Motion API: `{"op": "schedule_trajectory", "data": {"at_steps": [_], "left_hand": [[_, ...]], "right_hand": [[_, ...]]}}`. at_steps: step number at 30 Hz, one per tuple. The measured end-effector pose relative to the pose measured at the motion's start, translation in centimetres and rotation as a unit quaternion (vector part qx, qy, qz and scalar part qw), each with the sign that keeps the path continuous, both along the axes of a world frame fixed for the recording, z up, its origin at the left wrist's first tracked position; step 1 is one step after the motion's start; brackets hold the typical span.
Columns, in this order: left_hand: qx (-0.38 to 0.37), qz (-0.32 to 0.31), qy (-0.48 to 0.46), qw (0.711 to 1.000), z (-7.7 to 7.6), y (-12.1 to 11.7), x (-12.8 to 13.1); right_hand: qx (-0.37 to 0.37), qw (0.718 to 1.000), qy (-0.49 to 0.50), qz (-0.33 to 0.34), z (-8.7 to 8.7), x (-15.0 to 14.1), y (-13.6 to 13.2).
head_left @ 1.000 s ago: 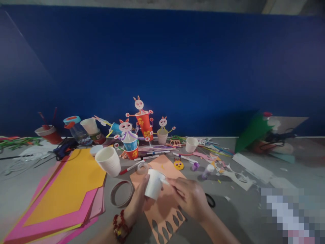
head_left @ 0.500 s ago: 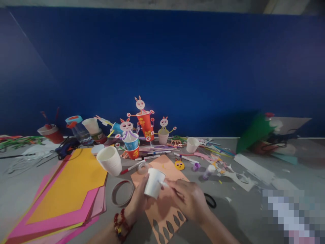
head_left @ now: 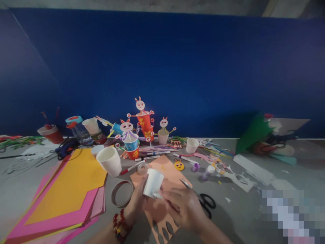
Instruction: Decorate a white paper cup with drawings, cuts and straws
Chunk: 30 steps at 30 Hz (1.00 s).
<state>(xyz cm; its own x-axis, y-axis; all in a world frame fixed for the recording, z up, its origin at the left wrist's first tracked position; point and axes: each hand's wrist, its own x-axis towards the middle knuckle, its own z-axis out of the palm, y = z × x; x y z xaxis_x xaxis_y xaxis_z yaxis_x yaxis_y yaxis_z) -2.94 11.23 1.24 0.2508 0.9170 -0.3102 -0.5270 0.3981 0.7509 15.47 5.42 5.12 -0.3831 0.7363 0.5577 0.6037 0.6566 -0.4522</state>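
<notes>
Tilted over the orange paper (head_left: 162, 166), a white paper cup (head_left: 153, 183) is held in my left hand (head_left: 138, 196), fingers wrapped round its left side. My right hand (head_left: 185, 206) pinches a small white pen-like stick (head_left: 157, 195), its end at the lower right of the cup's wall. The fingers hide most of the stick, so its exact kind is unclear. Leaf-shaped holes are cut along the near edge of the orange paper. Black-handled scissors (head_left: 203, 198) lie just right of my right hand. Left of my left hand is a roll of tape (head_left: 122, 194).
Yellow and pink paper sheets (head_left: 68, 183) lie at the left. A larger white cup (head_left: 109, 161) stands beside them. Behind are rabbit-faced cup figures (head_left: 131, 142), markers (head_left: 152, 157) and a small white cup (head_left: 192, 145). A yellow rabbit face (head_left: 179, 165), glue stick (head_left: 208, 172) and paper scraps (head_left: 238, 179) lie rightward.
My right hand has moved down and slightly left, bringing the white stick from the cup's right side to its lower edge. The scissors now show more fully.
</notes>
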Motion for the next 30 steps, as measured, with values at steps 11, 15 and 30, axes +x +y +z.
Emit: {"op": "schedule_trajectory", "data": {"at_steps": [11, 15, 30], "left_hand": [[0.024, -0.031, -0.021, 0.999, 0.61, 0.00, 0.09], [-0.006, -0.022, -0.038, 0.999, 0.34, 0.09, 0.09], [-0.006, -0.016, -0.031, 0.999, 0.31, -0.07, 0.11]], "right_hand": [[0.017, 1.000, 0.004, 0.020, 0.24, -0.70, -0.55], [0.016, 0.999, 0.035, 0.007, 0.44, -0.26, -0.29], [0.027, 0.999, 0.014, -0.028, -0.14, -0.39, -0.27]]}}
